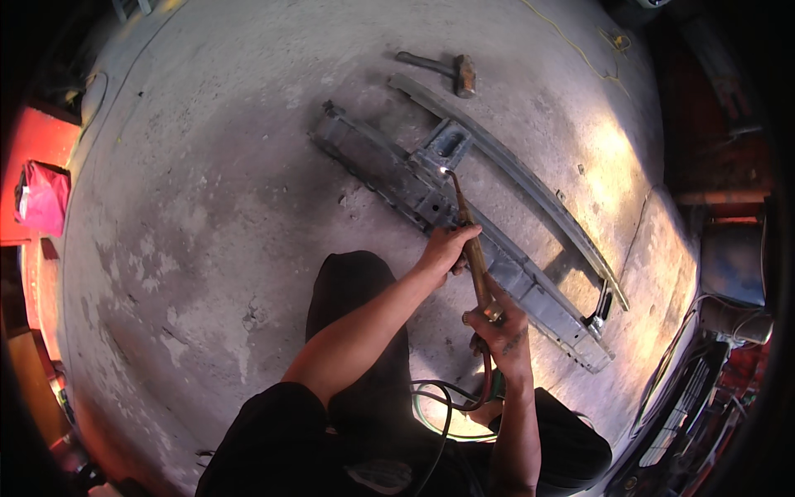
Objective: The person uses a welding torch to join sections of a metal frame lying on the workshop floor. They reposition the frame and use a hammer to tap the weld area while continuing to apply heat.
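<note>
Both my hands are closed round a brass gas torch (475, 263). My left hand (447, 250) grips the front of its handle, while my right hand (499, 325) holds the rear near the valves and hoses. The thin bent nozzle reaches up to a grey metal frame (505, 248) lying on the floor, apparently a vehicle's support panel. A small bright glow shows at the tip, beside the bracket (450, 145) with an oblong hole that joins the frame's two long rails. The fingers under the handle are partly hidden.
A sledgehammer (464, 76) lies beyond the frame on the concrete floor (207, 207). Dark hoses (447, 396) loop by my legs. To the right lie cables and a black grille-like panel (672, 414). A pink bag (43, 199) is at the far left; a yellow cord (571, 48) runs at the back.
</note>
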Demonstrator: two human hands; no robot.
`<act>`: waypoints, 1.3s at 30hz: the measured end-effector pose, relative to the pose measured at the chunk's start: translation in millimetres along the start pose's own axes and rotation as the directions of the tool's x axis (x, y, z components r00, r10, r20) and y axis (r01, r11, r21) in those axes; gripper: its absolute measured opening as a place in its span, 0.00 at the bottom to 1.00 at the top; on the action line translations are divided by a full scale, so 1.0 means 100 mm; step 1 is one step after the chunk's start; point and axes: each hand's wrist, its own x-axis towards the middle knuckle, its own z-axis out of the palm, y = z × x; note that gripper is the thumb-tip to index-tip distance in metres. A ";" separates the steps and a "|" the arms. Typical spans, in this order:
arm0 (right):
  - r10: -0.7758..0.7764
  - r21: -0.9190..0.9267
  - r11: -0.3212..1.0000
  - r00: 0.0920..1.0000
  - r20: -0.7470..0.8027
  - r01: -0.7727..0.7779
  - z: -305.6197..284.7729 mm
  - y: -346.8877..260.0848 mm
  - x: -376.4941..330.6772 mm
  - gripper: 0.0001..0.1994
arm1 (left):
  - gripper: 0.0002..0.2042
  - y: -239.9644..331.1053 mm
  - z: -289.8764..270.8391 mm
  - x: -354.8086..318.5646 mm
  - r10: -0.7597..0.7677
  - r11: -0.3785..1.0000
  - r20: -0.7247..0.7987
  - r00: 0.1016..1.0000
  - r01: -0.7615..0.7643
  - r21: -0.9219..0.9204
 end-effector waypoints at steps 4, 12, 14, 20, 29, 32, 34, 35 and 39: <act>-0.007 0.021 1.000 1.000 0.012 0.006 -0.02 0.03 0.01 0.35 | 0.16 0.00 0.00 -0.01 0.000 1.000 0.001 1.000 0.000 0.005; -0.050 -0.008 0.999 0.998 0.045 0.050 0.04 0.00 0.19 0.33 | 0.15 0.01 -0.07 0.08 0.040 0.994 -0.076 0.996 -0.048 -0.102; -0.032 0.002 0.999 0.998 0.046 0.032 0.07 -0.06 0.19 0.33 | 0.15 0.02 -0.10 0.09 0.057 0.992 -0.090 0.994 -0.066 -0.111; -0.027 0.014 1.000 0.999 0.025 0.027 0.00 0.04 0.13 0.34 | 0.16 0.03 -0.04 0.00 0.024 1.000 -0.034 0.999 -0.024 0.012; -0.002 0.101 0.995 1.000 0.019 0.001 -0.15 0.06 0.08 0.34 | 0.18 -0.21 -0.27 0.08 -0.035 0.996 -0.220 0.975 0.051 0.067; -0.006 0.070 0.998 0.999 0.053 0.002 -0.20 0.11 0.12 0.33 | 0.16 -0.57 -0.38 0.18 -0.042 0.887 -0.086 0.995 0.077 0.456; -0.009 0.066 0.998 0.998 0.069 0.004 -0.27 0.17 0.11 0.33 | 0.16 -0.87 -0.34 0.27 -0.122 0.639 0.087 0.989 0.011 0.769; -0.010 0.093 0.996 0.996 0.086 0.002 -0.27 0.21 0.11 0.33 | 0.16 -1.07 -0.40 0.32 -0.062 0.510 0.154 0.986 -0.101 0.854; -0.093 0.168 0.983 0.990 0.107 0.074 -0.15 0.22 0.17 0.32 | 0.17 -1.87 -1.20 0.65 -0.093 0.314 0.331 0.939 -0.288 0.905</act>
